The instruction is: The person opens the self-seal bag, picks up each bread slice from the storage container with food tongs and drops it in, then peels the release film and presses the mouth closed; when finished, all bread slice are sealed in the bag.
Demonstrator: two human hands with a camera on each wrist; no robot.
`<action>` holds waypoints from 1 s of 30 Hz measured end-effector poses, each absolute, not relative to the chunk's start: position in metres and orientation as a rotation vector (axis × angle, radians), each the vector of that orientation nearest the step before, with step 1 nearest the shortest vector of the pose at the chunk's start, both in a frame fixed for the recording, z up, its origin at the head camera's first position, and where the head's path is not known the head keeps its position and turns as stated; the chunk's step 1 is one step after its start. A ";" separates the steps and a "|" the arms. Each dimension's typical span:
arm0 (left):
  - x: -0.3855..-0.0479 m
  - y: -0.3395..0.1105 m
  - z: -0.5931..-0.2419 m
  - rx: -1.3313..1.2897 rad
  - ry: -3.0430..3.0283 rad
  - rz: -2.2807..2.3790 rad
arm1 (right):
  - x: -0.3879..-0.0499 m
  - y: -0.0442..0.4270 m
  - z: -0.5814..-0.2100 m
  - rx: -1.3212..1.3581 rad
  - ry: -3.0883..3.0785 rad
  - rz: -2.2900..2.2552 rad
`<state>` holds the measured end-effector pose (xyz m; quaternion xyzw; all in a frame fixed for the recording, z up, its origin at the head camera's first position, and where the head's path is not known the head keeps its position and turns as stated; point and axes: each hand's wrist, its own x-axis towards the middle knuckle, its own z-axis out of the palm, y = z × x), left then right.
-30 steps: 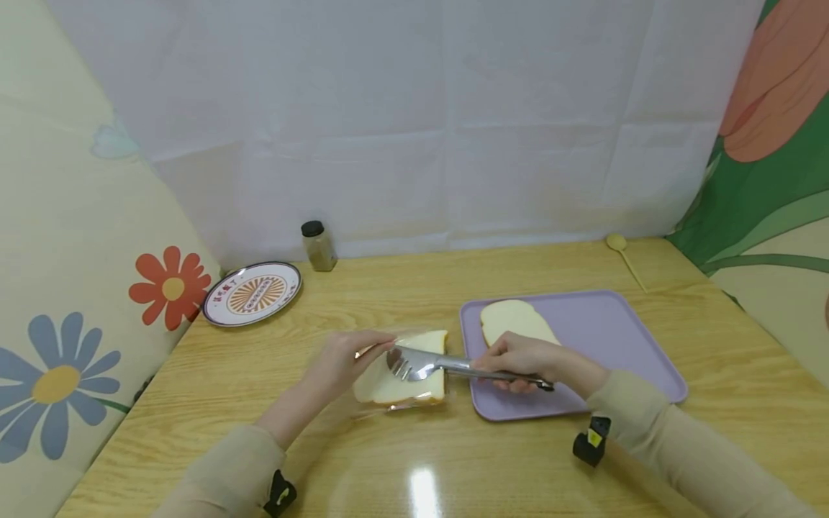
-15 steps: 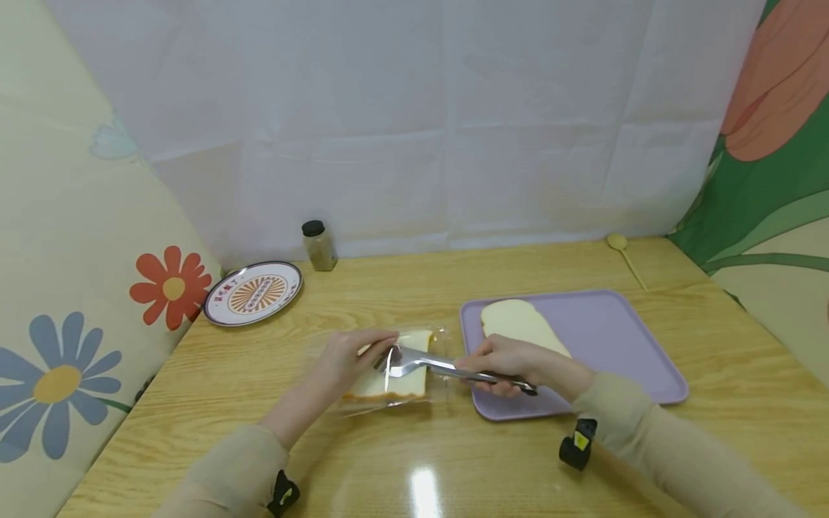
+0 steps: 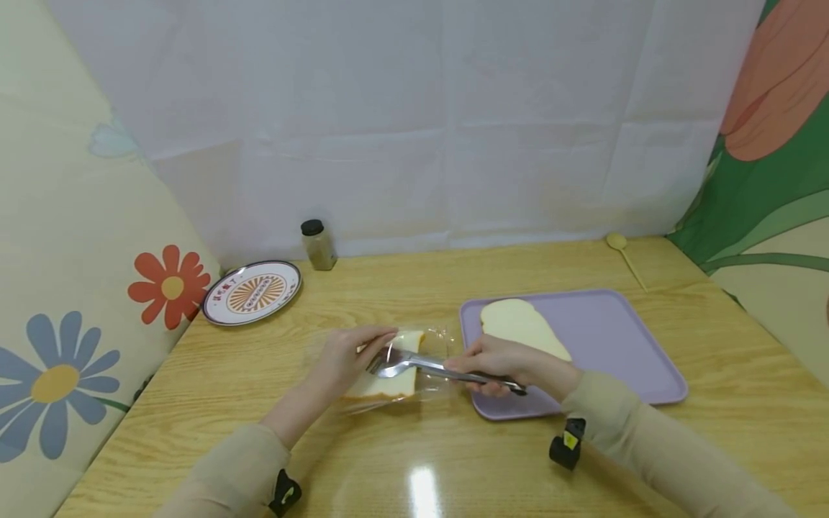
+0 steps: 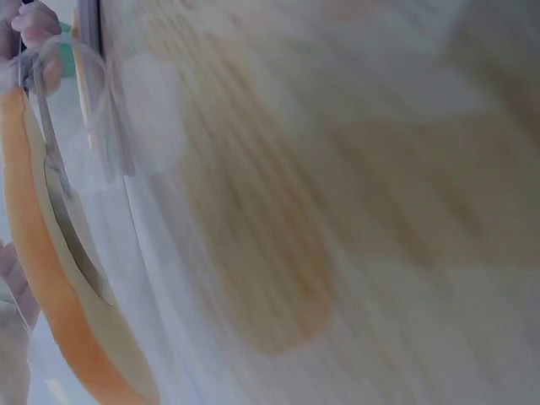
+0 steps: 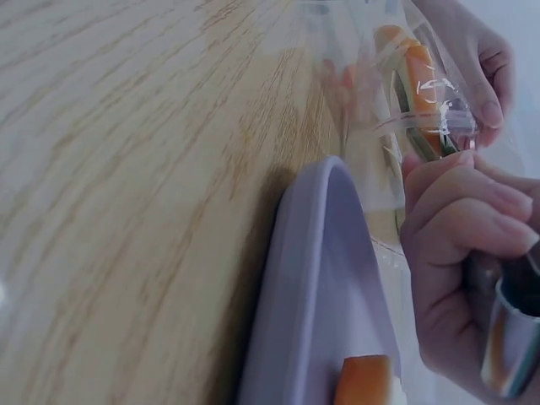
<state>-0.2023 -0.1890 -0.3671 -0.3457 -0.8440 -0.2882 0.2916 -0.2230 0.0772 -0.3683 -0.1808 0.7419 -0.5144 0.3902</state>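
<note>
My right hand point(image 3: 495, 362) grips the handle of metal food tongs point(image 3: 440, 369), whose head with fork-like tines lies over a slice of bread point(image 3: 391, 386). That slice sits inside a clear plastic bag point(image 3: 439, 345), left of the purple tray. With thumb and fingers my left hand point(image 3: 345, 357) pinches the bag's upper left part. In the left wrist view a tongs blade point(image 4: 78, 245) lies along the face of the brown-crusted slice point(image 4: 51, 274). Partly covered by my right hand, another bread slice point(image 3: 521, 325) lies on the purple tray point(image 3: 605, 342).
A round patterned plate point(image 3: 252, 293) stands at the back left, with a black-capped jar point(image 3: 319, 246) beside it. At the back right lies a yellow spoon point(image 3: 624, 255). A white cloth point(image 3: 447, 144) hangs behind the wooden table point(image 3: 363, 460).
The tongs and the bread slice have shifted left, deeper into the bag, as my right hand moved left. More of the bag shows at the right. My left hand stays nearly still.
</note>
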 end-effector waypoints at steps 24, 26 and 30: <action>-0.205 -0.191 -0.367 -0.865 -2.195 -0.722 | -0.230 0.054 -0.360 -0.453 2.010 -1.204; -0.205 -0.191 -0.367 -0.857 -2.185 -0.704 | -0.231 0.054 -0.361 -0.439 2.017 -1.202; -0.207 -0.192 -0.368 -0.866 -2.172 -0.712 | -0.232 0.052 -0.364 -0.419 2.017 -1.210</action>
